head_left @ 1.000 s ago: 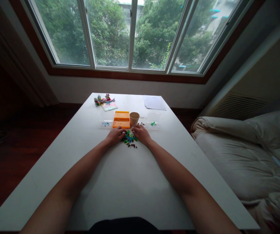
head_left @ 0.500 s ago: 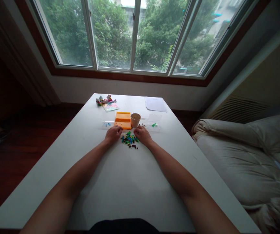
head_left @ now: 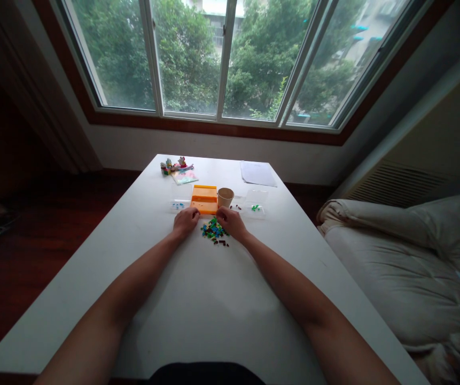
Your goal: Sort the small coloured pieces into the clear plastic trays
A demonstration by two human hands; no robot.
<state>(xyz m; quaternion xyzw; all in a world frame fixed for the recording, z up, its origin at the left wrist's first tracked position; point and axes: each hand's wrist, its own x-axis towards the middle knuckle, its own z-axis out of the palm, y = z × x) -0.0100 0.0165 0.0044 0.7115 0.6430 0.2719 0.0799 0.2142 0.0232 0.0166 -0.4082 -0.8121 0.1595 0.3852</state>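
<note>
A small heap of tiny coloured bricks [head_left: 214, 231], green, blue and dark, lies on the white table [head_left: 197, 299]. My left hand [head_left: 186, 220] rests just left of the heap with its fingers curled; what they hold, if anything, is too small to see. My right hand [head_left: 231, 221] sits at the heap's right edge, fingers bent down onto the bricks. An orange tray [head_left: 204, 199] stands right behind the heap, with a paper cup [head_left: 225, 197] beside it.
Two clear plastic boxes flank the tray: one with blue bits [head_left: 179, 205], one with green bits [head_left: 255, 206]. A small built model and a leaflet [head_left: 178, 169] lie at the far left, white paper sheets [head_left: 258, 173] at the far right. A pale sofa [head_left: 410, 267] stands beside the table.
My left hand has pulled slightly left off the heap. The right hand has stayed at the heap's right side. The view has tilted a little.
</note>
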